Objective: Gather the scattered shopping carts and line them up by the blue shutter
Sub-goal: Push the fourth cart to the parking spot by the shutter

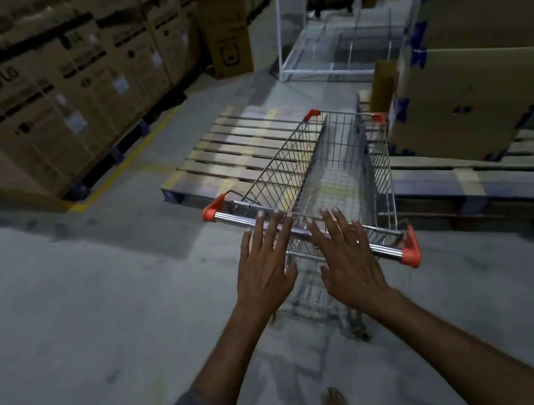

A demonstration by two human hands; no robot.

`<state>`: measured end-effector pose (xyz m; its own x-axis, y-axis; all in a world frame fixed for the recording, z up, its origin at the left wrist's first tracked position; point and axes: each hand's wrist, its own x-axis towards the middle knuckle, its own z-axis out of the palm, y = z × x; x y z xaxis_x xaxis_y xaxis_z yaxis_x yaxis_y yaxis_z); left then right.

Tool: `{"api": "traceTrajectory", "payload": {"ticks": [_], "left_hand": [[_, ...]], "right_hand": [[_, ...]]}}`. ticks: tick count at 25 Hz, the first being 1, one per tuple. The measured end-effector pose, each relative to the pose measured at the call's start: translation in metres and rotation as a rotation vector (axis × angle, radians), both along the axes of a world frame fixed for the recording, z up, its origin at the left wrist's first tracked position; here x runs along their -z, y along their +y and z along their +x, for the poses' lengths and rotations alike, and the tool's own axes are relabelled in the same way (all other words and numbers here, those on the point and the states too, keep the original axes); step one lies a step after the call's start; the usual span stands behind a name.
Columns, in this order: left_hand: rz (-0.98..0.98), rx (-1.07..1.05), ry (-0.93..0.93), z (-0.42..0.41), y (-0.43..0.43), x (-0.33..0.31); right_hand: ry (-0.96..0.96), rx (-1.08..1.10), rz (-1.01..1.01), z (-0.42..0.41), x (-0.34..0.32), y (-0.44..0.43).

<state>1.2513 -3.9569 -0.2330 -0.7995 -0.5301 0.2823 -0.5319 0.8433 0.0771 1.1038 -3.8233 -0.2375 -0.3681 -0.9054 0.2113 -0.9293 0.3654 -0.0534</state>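
A wire shopping cart point(328, 158) with orange corner caps stands just ahead of me on the concrete floor, its chrome handle bar point(383, 249) nearest to me. My left hand point(264, 265) and my right hand point(349, 252) reach side by side over the middle of the bar, fingers straight and spread. The fingertips lie over the bar; whether they touch it I cannot tell. Nothing is held. No blue shutter is in view.
A wooden pallet point(233, 151) lies on the floor just beyond the cart. Stacked cardboard boxes point(36, 108) line the left wall. More large boxes point(472, 102) sit on pallets at the right. A white metal frame table point(331, 36) stands further ahead.
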Motion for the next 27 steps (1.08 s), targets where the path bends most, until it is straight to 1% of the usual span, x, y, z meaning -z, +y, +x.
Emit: {"api": "traceTrajectory", "payload": {"ticks": [3, 5, 7, 9, 12, 15, 20, 22, 24, 27], "left_hand": [[0.025, 0.043, -0.142, -0.019, -0.031, 0.02], [0.051, 0.05, -0.203, -0.026, -0.043, 0.032], [0.11, 0.038, -0.2, -0.033, -0.044, 0.038], [0.144, 0.027, -0.156, -0.035, -0.038, 0.041], [0.09, 0.065, -0.085, -0.034, -0.039, 0.038], [0.049, 0.153, -0.04, -0.029, -0.052, 0.032], [0.081, 0.37, -0.153, -0.016, -0.058, 0.021], [0.072, 0.501, -0.175, -0.005, -0.05, 0.018], [0.112, 0.6, -0.187, 0.002, -0.036, 0.013], [0.16, 0.639, -0.269, 0.004, -0.011, 0.002]], "right_hand": [[0.003, -0.002, 0.09, -0.012, 0.014, -0.02], [-0.003, 0.021, 0.072, -0.012, 0.017, -0.026], [-0.005, 0.06, 0.041, -0.01, 0.019, -0.031], [0.007, 0.09, 0.026, -0.007, 0.02, -0.03], [0.015, 0.162, 0.047, -0.001, 0.016, -0.033], [-0.01, 0.247, 0.115, 0.01, 0.008, -0.037], [-0.118, 0.397, 0.222, 0.033, -0.001, -0.028], [-0.132, 0.476, 0.252, 0.043, -0.003, -0.014], [-0.147, 0.569, 0.277, 0.052, -0.008, 0.003], [-0.197, 0.658, 0.33, 0.063, -0.017, 0.03]]}}
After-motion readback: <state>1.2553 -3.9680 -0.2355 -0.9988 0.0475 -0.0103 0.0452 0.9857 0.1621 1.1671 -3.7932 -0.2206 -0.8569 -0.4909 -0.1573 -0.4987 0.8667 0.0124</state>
